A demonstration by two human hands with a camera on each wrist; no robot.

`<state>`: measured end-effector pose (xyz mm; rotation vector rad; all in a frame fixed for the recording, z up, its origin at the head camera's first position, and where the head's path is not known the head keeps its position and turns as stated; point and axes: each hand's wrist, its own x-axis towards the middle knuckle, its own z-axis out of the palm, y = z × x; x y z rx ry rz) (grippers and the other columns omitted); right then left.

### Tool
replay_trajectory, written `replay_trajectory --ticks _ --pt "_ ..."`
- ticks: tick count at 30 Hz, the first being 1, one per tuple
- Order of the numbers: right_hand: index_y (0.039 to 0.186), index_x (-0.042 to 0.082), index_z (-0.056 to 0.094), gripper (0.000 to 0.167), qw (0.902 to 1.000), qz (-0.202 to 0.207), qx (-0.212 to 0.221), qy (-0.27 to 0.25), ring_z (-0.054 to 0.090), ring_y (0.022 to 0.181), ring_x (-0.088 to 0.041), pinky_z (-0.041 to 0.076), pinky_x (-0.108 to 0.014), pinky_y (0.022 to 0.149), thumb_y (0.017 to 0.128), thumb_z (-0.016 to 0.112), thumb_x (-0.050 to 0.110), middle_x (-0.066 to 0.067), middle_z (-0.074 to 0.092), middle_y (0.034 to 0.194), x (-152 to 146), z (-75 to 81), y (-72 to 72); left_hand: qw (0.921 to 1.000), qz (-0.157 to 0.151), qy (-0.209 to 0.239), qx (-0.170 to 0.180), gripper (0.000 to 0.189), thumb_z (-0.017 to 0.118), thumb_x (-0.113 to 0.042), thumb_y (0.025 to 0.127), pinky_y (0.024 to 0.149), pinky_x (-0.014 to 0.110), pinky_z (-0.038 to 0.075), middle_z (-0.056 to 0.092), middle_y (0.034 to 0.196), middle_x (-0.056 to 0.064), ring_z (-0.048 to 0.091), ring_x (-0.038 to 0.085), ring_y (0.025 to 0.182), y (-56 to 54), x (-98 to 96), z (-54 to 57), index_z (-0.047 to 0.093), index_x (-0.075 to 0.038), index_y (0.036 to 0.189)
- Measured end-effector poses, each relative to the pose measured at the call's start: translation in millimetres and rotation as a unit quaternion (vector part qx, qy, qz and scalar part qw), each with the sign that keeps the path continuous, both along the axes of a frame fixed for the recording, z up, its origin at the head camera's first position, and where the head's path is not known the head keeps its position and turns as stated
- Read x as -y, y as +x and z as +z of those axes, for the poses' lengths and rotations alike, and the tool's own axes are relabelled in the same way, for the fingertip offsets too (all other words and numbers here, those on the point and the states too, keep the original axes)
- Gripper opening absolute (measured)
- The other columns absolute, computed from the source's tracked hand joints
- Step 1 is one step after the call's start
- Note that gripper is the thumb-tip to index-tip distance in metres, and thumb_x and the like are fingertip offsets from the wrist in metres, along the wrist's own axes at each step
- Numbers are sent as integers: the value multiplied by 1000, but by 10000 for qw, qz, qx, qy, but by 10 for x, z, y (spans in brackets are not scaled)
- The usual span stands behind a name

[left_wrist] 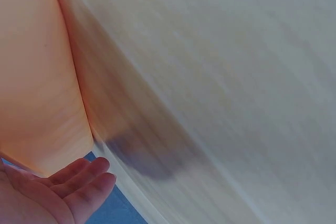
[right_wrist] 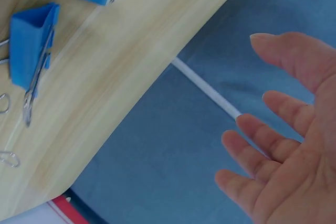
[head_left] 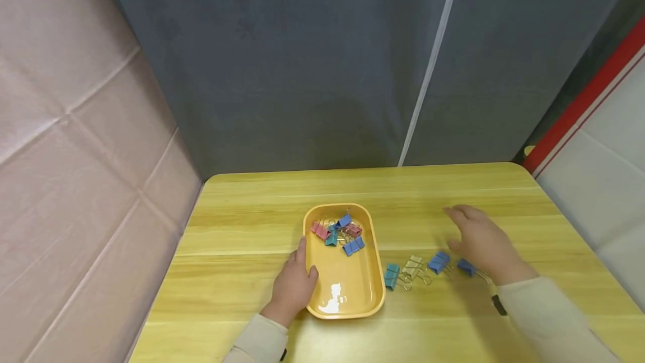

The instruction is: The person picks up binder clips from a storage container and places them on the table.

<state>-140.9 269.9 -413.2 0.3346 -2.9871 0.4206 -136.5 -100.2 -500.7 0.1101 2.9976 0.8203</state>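
Observation:
A yellow tray (head_left: 375, 273) stands on the table, with several binder clips in its far half: pink (head_left: 320, 231), teal (head_left: 331, 236) and blue (head_left: 354, 246). My left hand (head_left: 296, 283) holds the tray's left side, thumb over the rim and fingers along the outer wall. To the tray's right lie a teal binder clip (head_left: 391, 277), a pale yellow binder clip (head_left: 412, 265), a blue binder clip (head_left: 439, 262) and another blue binder clip (head_left: 466, 266). Above and beside the rightmost one, my right hand (head_left: 484, 242) is raised, fingers spread and holding nothing in the right wrist view.
The light wooden table (head_left: 242, 217) has rounded far corners. Behind it hangs a dark grey curtain (head_left: 292, 71) with a pale vertical strip (head_left: 433, 66). Pinkish padded panels (head_left: 90, 184) border the left side, and a white panel (head_left: 615, 156) with a red edge borders the right.

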Motion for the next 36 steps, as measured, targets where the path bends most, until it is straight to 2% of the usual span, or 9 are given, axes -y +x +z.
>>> replay_trajectory --ticks 15,23,36 --pt "133 -4 51 65 9992 382 -106 50 47 120 -47 46 -57 91 76 79 11 -29 50 132 306 19 -100 9999 36 7 130 68 55 -22 94 76 52 53 50 134 27 59 43 108 3 -4 29 24 -6 152" --pt "133 -3 53 64 9977 643 -179 63 48 120 -46 46 -56 93 76 79 11 -28 50 132 429 13 -180 10000 38 12 87 68 56 -22 93 72 51 53 50 134 28 60 42 103 10 -10 29 25 -5 152" --pt "131 -1 55 63 9931 1080 -426 147 51 119 -42 46 -53 95 75 81 13 -25 54 129 717 -21 -320 10000 26 20 16 68 56 -22 93 76 52 53 50 133 28 58 43 108 10 -12 9 26 -5 151"
